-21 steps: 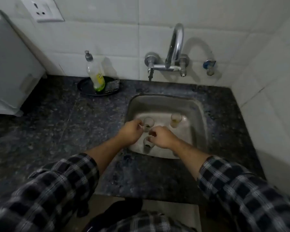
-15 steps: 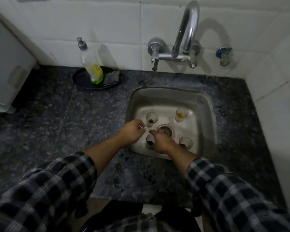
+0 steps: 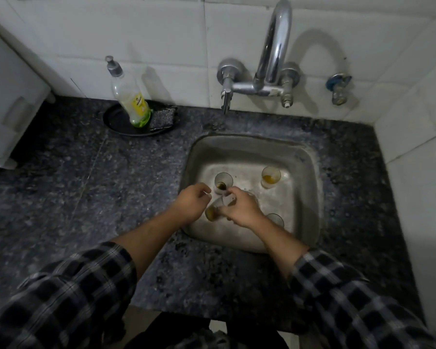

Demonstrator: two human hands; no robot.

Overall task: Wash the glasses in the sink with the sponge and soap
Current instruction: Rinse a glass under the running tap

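At frame centre, the right hand [image 3: 239, 210] grips a tilted glass [image 3: 217, 206] low over the sink [image 3: 310, 157]. The left hand [image 3: 191, 202] curls just beside it; whether it holds anything, I cannot tell. Soap [image 3: 134, 102] and sponge [image 3: 163, 118] sit upper left.

Four glasses [image 3: 271, 176], one bottle [image 3: 132, 102], one sponge [image 3: 161, 118]

Sink [image 3: 307, 172]: brushed steel, dull and water-stained; tap [image 3: 275, 46]: chrome, glossy. Desk [image 3: 86, 185]: dark speckled stone, smooth with a low sheen; wall tiles [image 3: 149, 28] white, glazed. Glasses [image 3: 271, 176] clear glass; soap bottle [image 3: 130, 96] clear plastic; sleeves [image 3: 68, 293] checked woven cloth.
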